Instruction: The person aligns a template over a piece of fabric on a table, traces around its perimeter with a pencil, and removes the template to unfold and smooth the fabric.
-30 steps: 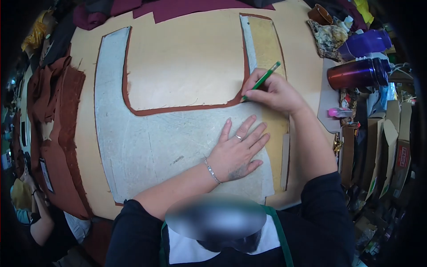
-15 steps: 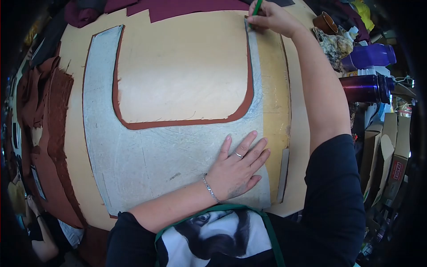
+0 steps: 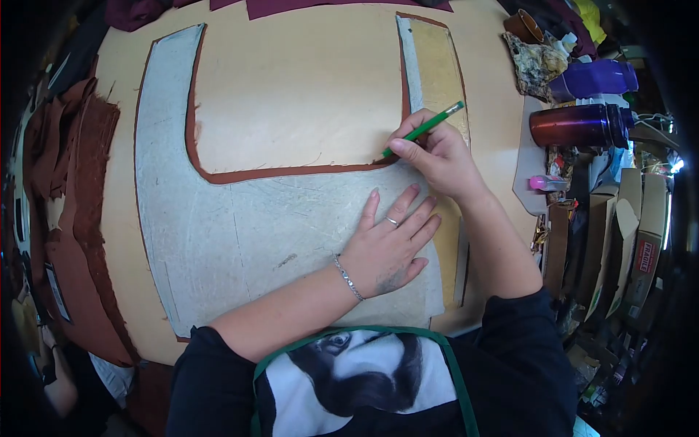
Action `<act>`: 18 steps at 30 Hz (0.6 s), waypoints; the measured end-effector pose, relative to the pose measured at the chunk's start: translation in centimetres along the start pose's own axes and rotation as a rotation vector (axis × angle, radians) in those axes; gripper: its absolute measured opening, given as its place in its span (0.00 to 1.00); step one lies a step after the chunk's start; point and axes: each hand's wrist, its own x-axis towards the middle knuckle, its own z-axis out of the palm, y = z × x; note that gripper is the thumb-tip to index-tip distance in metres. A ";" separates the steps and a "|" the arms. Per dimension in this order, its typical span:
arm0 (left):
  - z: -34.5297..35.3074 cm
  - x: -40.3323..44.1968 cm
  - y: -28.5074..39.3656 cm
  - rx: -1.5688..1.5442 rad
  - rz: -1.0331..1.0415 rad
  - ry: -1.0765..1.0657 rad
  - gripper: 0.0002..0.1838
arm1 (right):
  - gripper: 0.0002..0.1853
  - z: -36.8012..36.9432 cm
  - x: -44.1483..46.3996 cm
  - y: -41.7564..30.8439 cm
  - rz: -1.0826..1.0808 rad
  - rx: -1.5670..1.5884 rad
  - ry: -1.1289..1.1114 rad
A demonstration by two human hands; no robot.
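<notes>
A large U-shaped pattern template (image 3: 196, 240), pale grey with a yellowish strip (image 3: 440, 73) along its right side, lies over rust-brown fabric (image 3: 277, 174). That fabric shows as a thin border around the template, widest along the inner cut-out. My left hand (image 3: 389, 244) rests flat on the template, fingers spread, with a ring and a bracelet on. In my right hand (image 3: 440, 156) is a green pencil (image 3: 428, 127), held in a writing grip. Its tip is at the inner right corner of the cut-out, by the template's edge.
Stacked rust-brown fabric (image 3: 95, 175) lies along the left edge of the table (image 3: 291, 87). Maroon cloth (image 3: 349, 7) is at the far edge. To the right are a metallic bottle (image 3: 575, 125), a purple container (image 3: 597, 79), a brown pot (image 3: 524, 27) and cardboard boxes (image 3: 641, 247). Another person's arm (image 3: 58, 371) shows at lower left.
My right hand has moved with the pencil from the top of the right arm of the template down to the inner corner. My left hand stays flat on the template.
</notes>
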 end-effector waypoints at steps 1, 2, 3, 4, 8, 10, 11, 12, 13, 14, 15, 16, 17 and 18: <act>0.0 0.0 0.0 -0.001 0.000 0.002 0.29 | 0.07 0.4 0.0 -0.1 0.015 -0.010 -0.006; 0.1 0.0 0.0 -0.003 0.000 0.004 0.29 | 0.07 0.7 0.0 -0.2 0.031 -0.020 -0.012; 0.1 0.0 -0.1 -0.001 0.002 0.008 0.30 | 0.07 1.0 0.0 -0.1 0.034 -0.042 -0.015; 0.2 -0.1 -0.1 -0.001 0.002 0.013 0.30 | 0.07 1.2 0.0 0.0 0.038 -0.064 -0.019; 0.4 -0.1 -0.1 -0.014 -0.003 0.017 0.30 | 0.06 1.4 -0.2 0.0 0.030 -0.049 -0.057; 0.4 -0.1 -0.1 -0.013 -0.004 0.019 0.29 | 0.06 0.9 -0.2 0.1 -0.002 -0.126 -0.073; 0.3 -0.1 -0.1 -0.012 -0.003 0.019 0.29 | 0.06 0.4 -0.2 0.2 -0.018 -0.164 -0.079; 0.3 -0.1 -0.1 -0.009 -0.001 0.015 0.29 | 0.05 -0.3 0.0 0.0 -0.006 -0.199 -0.115; 0.2 -0.1 -0.1 -0.007 0.002 0.012 0.29 | 0.05 -1.4 0.3 -0.6 0.007 -0.235 -0.151; 0.2 -0.1 0.0 -0.003 0.002 0.010 0.29 | 0.05 -2.6 0.8 -1.0 0.018 -0.272 -0.190; 0.1 -0.1 -0.1 -0.012 0.003 0.005 0.29 | 0.05 -4.0 1.7 -1.0 -0.025 -0.349 -0.229; 0.1 -0.1 -0.1 -0.020 0.003 0.000 0.28 | 0.05 -5.5 2.9 -1.1 -0.005 -0.375 -0.244; 0.1 -0.1 -0.1 -0.028 0.002 -0.006 0.28 | 0.05 -6.9 4.1 -1.4 0.014 -0.401 -0.260; 0.1 -0.1 -0.1 -0.034 0.002 -0.006 0.28 | 0.06 -7.8 5.6 -1.6 0.034 -0.425 -0.275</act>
